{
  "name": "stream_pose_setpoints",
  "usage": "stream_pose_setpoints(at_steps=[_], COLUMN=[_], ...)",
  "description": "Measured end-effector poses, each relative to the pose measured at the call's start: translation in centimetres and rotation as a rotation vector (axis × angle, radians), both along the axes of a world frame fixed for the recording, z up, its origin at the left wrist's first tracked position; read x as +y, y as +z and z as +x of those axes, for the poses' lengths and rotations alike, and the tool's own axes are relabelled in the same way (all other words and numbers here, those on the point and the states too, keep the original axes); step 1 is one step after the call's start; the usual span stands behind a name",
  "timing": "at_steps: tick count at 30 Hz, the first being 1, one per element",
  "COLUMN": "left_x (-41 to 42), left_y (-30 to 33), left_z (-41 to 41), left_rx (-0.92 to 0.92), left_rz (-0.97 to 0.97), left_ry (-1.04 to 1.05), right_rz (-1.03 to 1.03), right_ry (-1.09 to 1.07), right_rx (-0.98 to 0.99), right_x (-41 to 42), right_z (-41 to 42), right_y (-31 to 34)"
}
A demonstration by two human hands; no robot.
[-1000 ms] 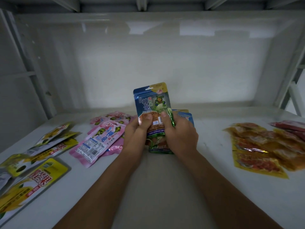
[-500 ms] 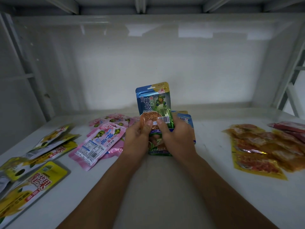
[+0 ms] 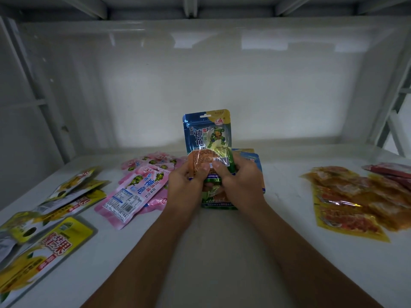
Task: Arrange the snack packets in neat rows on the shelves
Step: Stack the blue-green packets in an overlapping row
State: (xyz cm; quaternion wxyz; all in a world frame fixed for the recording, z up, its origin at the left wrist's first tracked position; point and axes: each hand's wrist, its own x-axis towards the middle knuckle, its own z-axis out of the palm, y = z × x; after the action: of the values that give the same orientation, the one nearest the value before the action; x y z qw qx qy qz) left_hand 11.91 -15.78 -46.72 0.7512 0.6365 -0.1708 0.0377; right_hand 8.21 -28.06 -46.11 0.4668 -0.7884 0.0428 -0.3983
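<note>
Both hands hold a blue snack packet [image 3: 205, 132] with a green turtle figure, upright above the middle of the white shelf [image 3: 218, 252]. My left hand [image 3: 186, 185] grips its lower left part with the thumb on the front. My right hand [image 3: 241, 183] grips its lower right part, thumb near the barcode. Under my hands lies a green packet [image 3: 219, 200], and another blue packet [image 3: 253, 158] pokes out behind my right hand.
Pink packets [image 3: 135, 190] lie in a loose pile left of my hands. Yellow packets [image 3: 44, 230] are spread at the far left. Orange-yellow packets [image 3: 351, 201] and red ones [image 3: 391, 172] lie at the right. White shelf posts [image 3: 37, 92] flank the back wall.
The blue packet has shifted slightly right and my thumbs have slid a little higher and closer together on its front. The other packets have not moved.
</note>
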Motion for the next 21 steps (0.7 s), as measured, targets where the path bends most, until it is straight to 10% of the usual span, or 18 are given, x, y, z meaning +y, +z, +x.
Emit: stream_pose_setpoints(at_steps=[21], left_x=[0.0], left_y=[0.6], left_z=[-0.7], left_rx=[0.007], left_rz=[-0.023], left_ry=[0.024], right_rz=[-0.058], right_ry=[-0.017], right_rx=[-0.031], right_x=[0.2], right_z=[-0.2], right_y=[0.1])
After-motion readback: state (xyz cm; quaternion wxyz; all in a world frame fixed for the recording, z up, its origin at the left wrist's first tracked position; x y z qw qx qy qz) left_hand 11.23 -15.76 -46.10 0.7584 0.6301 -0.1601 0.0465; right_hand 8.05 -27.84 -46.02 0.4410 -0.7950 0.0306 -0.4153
